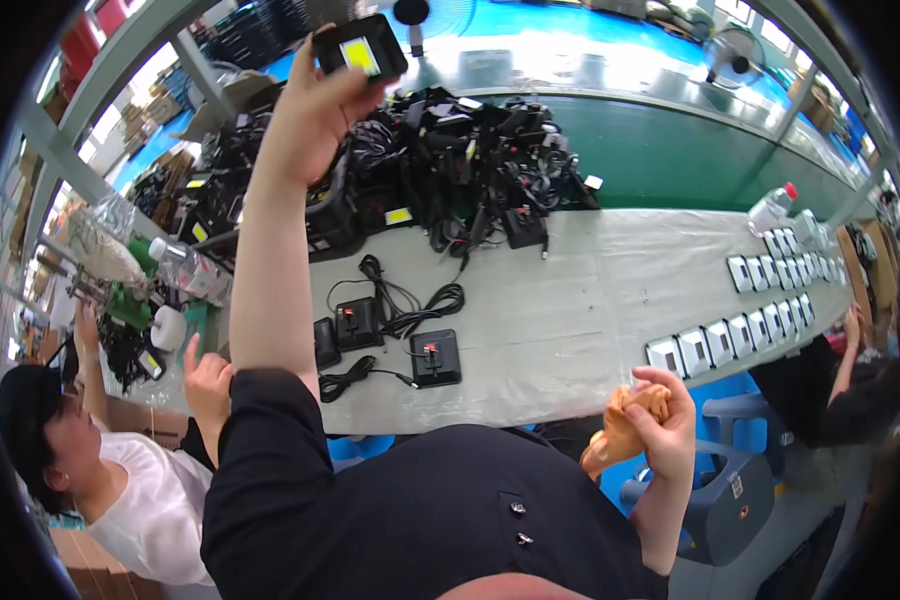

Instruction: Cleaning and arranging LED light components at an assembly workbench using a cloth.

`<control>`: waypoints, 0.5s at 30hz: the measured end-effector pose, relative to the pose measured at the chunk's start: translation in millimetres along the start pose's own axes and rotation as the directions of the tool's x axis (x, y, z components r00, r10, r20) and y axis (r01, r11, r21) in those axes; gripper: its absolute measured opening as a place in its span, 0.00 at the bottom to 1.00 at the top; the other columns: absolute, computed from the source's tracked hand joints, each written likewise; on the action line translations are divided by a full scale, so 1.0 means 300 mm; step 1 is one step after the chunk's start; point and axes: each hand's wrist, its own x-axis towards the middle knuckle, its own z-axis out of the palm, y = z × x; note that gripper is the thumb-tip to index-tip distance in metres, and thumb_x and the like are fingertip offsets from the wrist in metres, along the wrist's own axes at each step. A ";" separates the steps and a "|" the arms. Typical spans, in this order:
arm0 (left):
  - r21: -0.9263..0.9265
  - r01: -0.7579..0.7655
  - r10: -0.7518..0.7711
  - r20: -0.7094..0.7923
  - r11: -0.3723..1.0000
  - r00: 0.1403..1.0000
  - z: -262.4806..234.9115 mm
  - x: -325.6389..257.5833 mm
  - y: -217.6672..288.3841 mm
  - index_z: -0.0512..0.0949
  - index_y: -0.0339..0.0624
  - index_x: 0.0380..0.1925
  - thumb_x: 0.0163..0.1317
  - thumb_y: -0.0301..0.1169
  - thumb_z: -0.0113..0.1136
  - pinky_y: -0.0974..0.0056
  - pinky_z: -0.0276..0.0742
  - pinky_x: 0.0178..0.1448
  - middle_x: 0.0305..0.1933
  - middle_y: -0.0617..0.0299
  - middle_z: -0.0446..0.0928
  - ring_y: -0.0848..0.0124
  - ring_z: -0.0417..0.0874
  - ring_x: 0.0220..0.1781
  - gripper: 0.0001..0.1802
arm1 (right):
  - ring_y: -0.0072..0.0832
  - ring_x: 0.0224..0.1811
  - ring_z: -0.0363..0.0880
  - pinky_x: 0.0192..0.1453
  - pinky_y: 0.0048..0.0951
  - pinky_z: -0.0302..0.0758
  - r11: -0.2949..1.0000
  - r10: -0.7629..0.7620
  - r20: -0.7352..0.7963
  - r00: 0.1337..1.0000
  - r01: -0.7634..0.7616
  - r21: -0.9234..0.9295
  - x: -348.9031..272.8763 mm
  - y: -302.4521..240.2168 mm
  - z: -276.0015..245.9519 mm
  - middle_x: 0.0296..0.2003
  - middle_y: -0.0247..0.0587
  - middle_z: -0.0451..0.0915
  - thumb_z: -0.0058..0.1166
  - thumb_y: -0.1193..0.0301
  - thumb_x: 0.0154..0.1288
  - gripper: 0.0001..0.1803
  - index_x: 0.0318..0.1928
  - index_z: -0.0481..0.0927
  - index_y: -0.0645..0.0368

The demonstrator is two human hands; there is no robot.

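Note:
My left arm is stretched far forward. My left hand is closed on a black square device with a yellow-and-white label, held up above a heap of black cabled devices. Close to my body, past the table's near edge, my right hand grips a crumpled orange cloth. Between my arms, a black square unit with a small red part lies on the table. A similar unit rests to its left among coiled black cables.
Rows of small silver-and-black frames stand at the table's right, near a clear bottle with a red cap. A blue-grey chair is at my right. Co-workers sit at my left, in a white shirt, and far right.

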 end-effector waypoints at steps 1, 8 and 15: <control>0.097 0.005 -0.003 -0.024 0.995 1.000 0.076 -0.050 -0.013 0.56 0.46 0.67 0.53 0.20 0.65 0.63 0.80 0.52 0.53 0.56 0.74 0.64 0.80 0.52 0.42 | 0.19 0.41 0.75 0.47 0.20 0.72 0.998 -0.016 -0.004 1.000 0.015 -0.058 0.003 -0.028 0.010 0.38 0.33 0.77 0.59 0.82 0.54 0.20 0.50 0.76 0.64; 0.207 0.040 -0.106 0.316 0.977 0.943 0.456 -0.351 -0.077 0.52 0.48 0.70 0.43 0.14 0.69 0.67 0.77 0.55 0.64 0.59 0.65 0.72 0.75 0.57 0.54 | 0.23 0.41 0.81 0.46 0.24 0.77 0.823 -0.561 -0.052 0.826 0.550 -0.143 0.140 -0.211 0.177 0.38 0.37 0.82 0.59 0.80 0.58 0.09 0.41 0.79 0.61; 0.175 0.052 -0.114 0.366 0.983 0.924 0.553 -0.423 -0.133 0.58 0.45 0.68 0.43 0.13 0.65 0.64 0.76 0.59 0.65 0.60 0.64 0.73 0.71 0.62 0.49 | 0.41 0.35 0.79 0.40 0.34 0.76 0.556 -0.743 0.069 0.665 0.672 -0.489 0.180 -0.147 0.240 0.33 0.42 0.79 0.51 0.83 0.49 0.11 0.35 0.79 0.58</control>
